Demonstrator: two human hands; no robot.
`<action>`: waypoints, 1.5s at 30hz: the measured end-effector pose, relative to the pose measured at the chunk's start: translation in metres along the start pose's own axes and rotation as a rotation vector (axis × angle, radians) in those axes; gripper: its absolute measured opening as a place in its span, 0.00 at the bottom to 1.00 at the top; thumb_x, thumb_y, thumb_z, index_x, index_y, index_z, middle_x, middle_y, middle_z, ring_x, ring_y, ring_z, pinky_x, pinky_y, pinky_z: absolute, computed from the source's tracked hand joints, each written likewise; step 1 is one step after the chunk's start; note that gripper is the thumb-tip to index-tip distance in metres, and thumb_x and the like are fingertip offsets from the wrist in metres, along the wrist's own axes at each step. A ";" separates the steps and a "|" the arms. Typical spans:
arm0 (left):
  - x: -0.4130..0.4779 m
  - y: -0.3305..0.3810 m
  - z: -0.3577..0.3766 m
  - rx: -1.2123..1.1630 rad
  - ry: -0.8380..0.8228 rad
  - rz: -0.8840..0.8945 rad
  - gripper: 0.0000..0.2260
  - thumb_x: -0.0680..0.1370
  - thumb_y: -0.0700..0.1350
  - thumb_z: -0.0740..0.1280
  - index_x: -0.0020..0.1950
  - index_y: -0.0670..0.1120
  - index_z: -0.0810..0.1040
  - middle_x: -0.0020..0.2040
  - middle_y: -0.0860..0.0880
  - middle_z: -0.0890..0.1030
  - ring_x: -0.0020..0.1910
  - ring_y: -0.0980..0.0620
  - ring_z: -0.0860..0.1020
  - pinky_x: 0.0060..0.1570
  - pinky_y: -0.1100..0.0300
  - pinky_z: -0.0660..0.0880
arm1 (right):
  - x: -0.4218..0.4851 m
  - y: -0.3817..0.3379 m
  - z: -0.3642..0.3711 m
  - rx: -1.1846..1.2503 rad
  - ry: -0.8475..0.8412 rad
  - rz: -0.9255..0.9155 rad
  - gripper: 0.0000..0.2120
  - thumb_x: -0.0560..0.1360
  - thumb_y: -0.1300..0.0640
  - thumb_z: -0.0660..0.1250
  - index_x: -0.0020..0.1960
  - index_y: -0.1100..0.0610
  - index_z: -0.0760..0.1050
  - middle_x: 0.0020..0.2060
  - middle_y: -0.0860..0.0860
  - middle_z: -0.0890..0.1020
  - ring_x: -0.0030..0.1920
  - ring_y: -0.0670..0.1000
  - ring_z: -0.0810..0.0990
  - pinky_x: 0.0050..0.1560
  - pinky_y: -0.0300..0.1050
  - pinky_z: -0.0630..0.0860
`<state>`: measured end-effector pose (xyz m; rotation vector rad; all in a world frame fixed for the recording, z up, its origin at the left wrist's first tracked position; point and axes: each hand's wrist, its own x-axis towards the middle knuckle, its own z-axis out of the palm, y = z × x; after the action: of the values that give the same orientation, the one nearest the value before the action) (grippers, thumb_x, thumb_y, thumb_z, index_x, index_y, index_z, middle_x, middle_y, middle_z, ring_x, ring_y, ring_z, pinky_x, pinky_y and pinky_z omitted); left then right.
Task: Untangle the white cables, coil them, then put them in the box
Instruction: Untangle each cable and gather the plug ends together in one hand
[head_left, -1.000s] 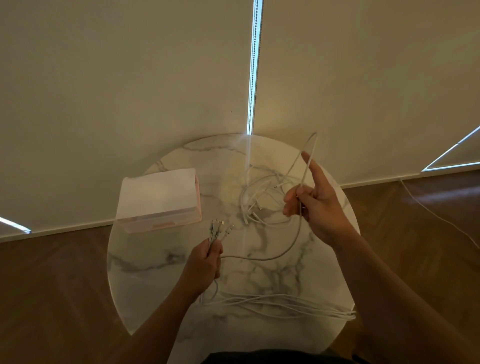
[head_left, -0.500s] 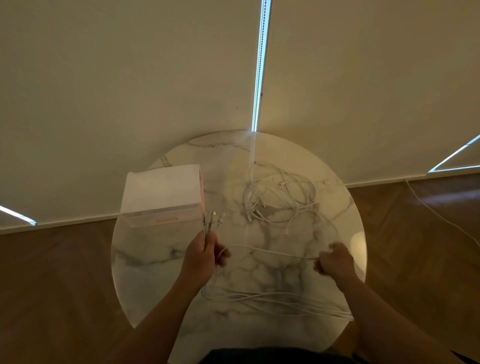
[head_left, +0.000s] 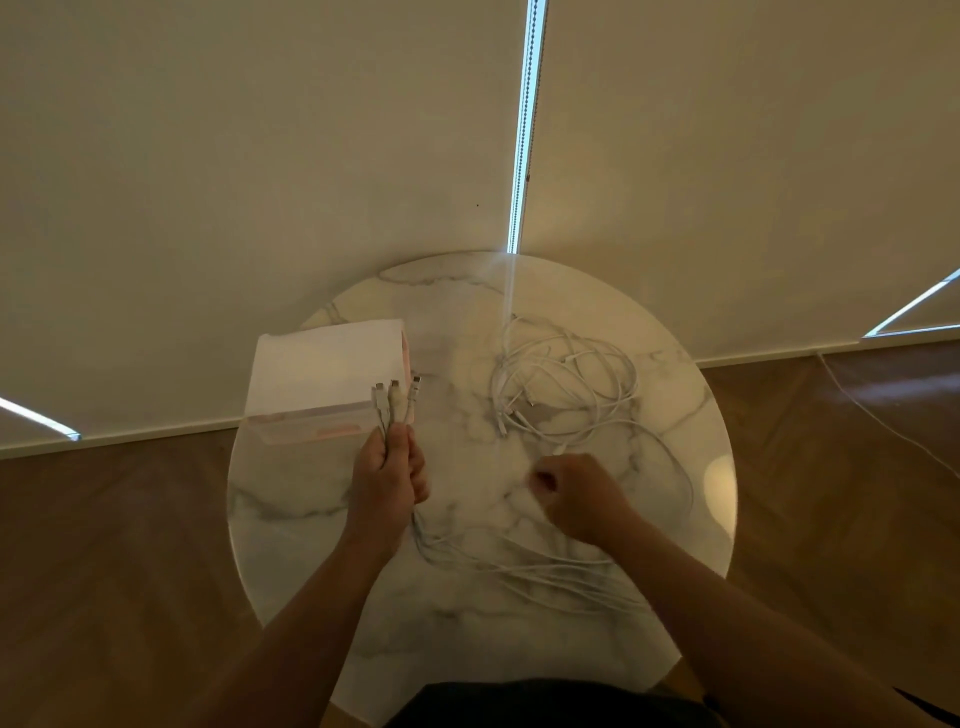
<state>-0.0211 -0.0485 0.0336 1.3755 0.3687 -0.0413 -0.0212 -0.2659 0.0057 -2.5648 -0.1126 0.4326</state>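
My left hand (head_left: 387, 480) is shut on a bunch of white cable ends (head_left: 395, 402), whose plugs stick up in front of the box. Those cables trail from the fist down and right across the table as long strands (head_left: 550, 574). My right hand (head_left: 576, 493) is a closed fist near the table's middle; it seems to pinch a thin cable, but blur hides it. A tangled pile of white cables (head_left: 563, 387) lies at the far right of the table. The pale box (head_left: 324, 382) with a pinkish rim stands at the far left.
Everything rests on a round white marble table (head_left: 675, 519). Cream blinds hang behind it, with a bright gap above the table's far edge. Dark wooden floor surrounds the table, and a thin cord (head_left: 883, 421) lies on the floor at the right.
My right hand came down from a raised position with a lifted cable loop, then moved left toward my left hand. The left hand rose slightly toward the box with its cable ends.
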 end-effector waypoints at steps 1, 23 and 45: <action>0.000 0.003 0.002 -0.035 -0.010 0.008 0.16 0.85 0.45 0.52 0.38 0.45 0.63 0.27 0.52 0.61 0.23 0.56 0.56 0.22 0.65 0.56 | 0.000 -0.020 0.009 0.107 -0.038 -0.130 0.07 0.76 0.58 0.65 0.45 0.55 0.82 0.46 0.52 0.85 0.45 0.50 0.82 0.47 0.39 0.73; 0.006 0.020 -0.009 -0.339 0.085 -0.027 0.15 0.85 0.46 0.52 0.40 0.46 0.68 0.26 0.53 0.61 0.22 0.57 0.57 0.21 0.66 0.57 | -0.005 -0.030 0.063 0.113 -0.181 -0.322 0.03 0.74 0.56 0.69 0.45 0.56 0.79 0.38 0.52 0.82 0.37 0.48 0.76 0.42 0.45 0.73; 0.011 0.009 -0.017 -0.367 0.149 -0.079 0.16 0.85 0.45 0.52 0.38 0.46 0.68 0.25 0.53 0.62 0.22 0.57 0.58 0.22 0.65 0.55 | -0.022 -0.033 -0.022 0.083 -0.669 -0.225 0.13 0.79 0.50 0.64 0.43 0.57 0.81 0.30 0.50 0.80 0.30 0.47 0.78 0.39 0.42 0.75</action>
<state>-0.0122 -0.0287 0.0367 1.0033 0.5277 0.0622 -0.0344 -0.2521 0.0465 -2.1923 -0.5973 1.1564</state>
